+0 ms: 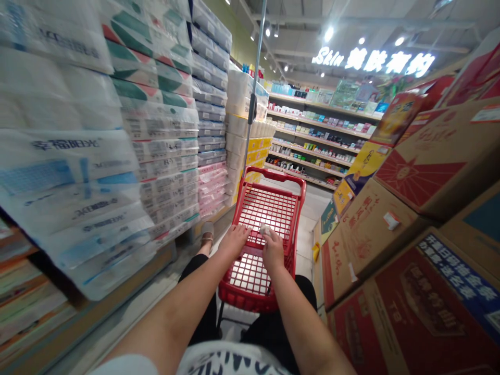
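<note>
A red plastic shopping cart (289,245) with a grid-like basket stands right in front of me, between my legs. My left hand (235,240) lies over the cart's left side, fingers curled onto the red rim and grid. Beside it, my right hand (273,249) is closed around a small, crumpled whitish cloth or tissue (266,229), held at the cart's middle bar. Just what this wad is made of cannot be told. A thin metal pole (255,67) with a dark clamp rises behind the cart's left corner.
Packs of tissue paper (164,125) are stacked high along the left on a low platform. Cardboard cartons (363,229) crowd the right side. Shelves of small boxed goods (312,117) line the back under a lit sign (375,60). Another person's shoe (207,229) shows left of the cart.
</note>
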Available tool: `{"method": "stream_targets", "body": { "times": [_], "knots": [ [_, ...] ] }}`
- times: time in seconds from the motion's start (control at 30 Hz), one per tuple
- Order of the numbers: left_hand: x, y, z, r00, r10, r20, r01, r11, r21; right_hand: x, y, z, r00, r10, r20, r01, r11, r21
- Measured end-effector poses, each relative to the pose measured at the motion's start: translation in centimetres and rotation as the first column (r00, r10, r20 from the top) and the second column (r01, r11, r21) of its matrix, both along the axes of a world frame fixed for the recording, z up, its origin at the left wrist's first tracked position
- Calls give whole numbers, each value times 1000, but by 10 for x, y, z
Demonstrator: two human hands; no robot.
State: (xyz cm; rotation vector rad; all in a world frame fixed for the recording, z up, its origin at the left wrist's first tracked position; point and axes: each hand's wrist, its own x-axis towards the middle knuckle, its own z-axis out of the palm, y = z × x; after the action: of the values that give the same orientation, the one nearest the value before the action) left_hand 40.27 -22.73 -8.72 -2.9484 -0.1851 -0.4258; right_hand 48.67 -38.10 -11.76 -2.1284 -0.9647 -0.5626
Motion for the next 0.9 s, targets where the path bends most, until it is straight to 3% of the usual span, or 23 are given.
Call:
{"method": "stream_targets", "body": {
  "times": [0.13,0.27,0.33,0.43,0.5,0.6,0.67,0.8,0.9],
  "knots": [
    [1,4,-4,1000,1,22,-1,1000,10,-4,3,0,981,189,38,-186,981,-63],
    [2,7,-8,1000,-2,30,2,1000,11,-6,4,3,997,63,36,-62,998,-21],
    [1,7,-7,999,-2,40,2,1000,6,-9,4,6,995,62,75,-58,997,-54],
    [-1,8,-6,999,-3,51,2,1000,10,-15,7,11,953,272,133,-253,957,-144],
    [-2,9,-6,998,-7,55,6,1000,24,-19,11,13,932,346,107,-333,935,-126],
    [-3,12,-7,997,-19,72,16,999,35,-18,13,10,976,217,25,-217,976,-19],
    [-3,12,-8,997,-16,79,13,999,34,-14,12,7,990,141,3,-141,990,-29],
    [-2,9,-6,998,-10,66,7,999,36,-11,7,3,969,245,42,-236,960,-153],
    [-3,5,-2,999,-8,44,7,1000,15,-14,4,6,945,319,70,-304,937,-174]
  ]
}}
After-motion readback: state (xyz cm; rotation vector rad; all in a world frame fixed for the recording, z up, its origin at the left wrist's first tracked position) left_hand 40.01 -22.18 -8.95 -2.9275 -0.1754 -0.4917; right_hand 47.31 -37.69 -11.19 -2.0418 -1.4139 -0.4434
